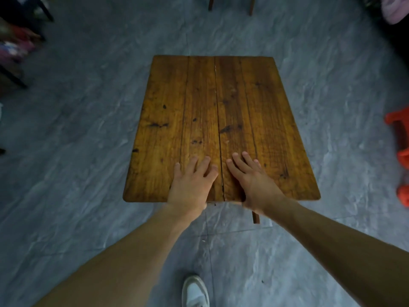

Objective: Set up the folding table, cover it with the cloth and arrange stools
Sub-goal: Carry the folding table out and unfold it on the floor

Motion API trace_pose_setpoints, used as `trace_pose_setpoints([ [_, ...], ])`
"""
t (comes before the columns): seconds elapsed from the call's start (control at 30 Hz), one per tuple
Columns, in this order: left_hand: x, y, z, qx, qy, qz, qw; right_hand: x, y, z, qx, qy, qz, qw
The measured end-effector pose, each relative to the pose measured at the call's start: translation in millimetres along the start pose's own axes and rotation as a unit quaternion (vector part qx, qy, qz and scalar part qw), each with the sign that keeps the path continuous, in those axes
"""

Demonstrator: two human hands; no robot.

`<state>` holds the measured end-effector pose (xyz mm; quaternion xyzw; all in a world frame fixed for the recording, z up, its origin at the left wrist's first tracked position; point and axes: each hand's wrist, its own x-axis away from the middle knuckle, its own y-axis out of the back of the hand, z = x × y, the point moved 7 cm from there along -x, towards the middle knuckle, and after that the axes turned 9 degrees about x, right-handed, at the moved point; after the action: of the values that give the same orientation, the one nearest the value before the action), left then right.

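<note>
Both hands lie flat on the wooden folding bench [232, 103] near its front edge, left hand [191, 185] and right hand [250, 180] with fingers straight and spread; red plastic stools [400, 151] stand at right.

Brown plank folding table [221, 103] stands unfolded, bare; red stools [399, 138] right.

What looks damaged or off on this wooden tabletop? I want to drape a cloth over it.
A dark crack runs lengthwise down the middle of the tabletop, passing between the left hand and right hand pressing flat near its front edge. Otherwise only dark knots and stains.
</note>
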<state>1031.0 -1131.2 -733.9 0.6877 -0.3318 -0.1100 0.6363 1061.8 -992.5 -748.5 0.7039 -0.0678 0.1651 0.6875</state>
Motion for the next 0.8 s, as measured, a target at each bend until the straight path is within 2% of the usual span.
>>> trace_pose_setpoints([
  [0.33, -106, 29, 28, 0.007, 0.021, -0.004, 1.0, -92, 31, -55, -0.003, 0.005, 0.0, 1.0],
  [0.6, -117, 15, 2, 0.01, 0.029, 0.01, 0.999, -85, 6, -74, 0.035, -0.006, 0.047, 0.998],
  [0.8, -107, 4, -1, 0.016, 0.018, 0.035, 0.999, -77, 0, -76, -0.015, 0.01, 0.056, 0.998],
])
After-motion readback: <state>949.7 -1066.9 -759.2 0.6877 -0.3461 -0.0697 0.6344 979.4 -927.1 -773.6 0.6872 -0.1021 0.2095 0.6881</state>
